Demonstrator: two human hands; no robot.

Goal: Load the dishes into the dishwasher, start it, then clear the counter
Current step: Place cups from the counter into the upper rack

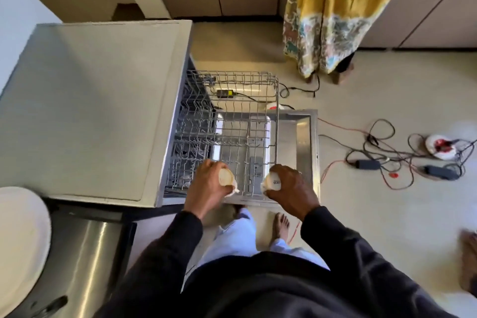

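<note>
- Now, at the far left a white plate [20,235] sits near the countertop [90,98], not yet loaded.
- Your left hand [206,188] curls round a small white cup [226,177], holding it over the near edge of the pulled-out wire rack [232,121].
- The rack looks bare of dishes, so I judge loading is only beginning.
- Your right hand [294,186] grips a second white cup [274,182], some print showing on it, over the rack's near right corner.
- Next move, I think: turn each cup mouth-down, seat it between the tines, then release.
- The dishwasher door [305,142] lies open beneath the rack; cables [387,160] trail across the floor to the right.
</note>
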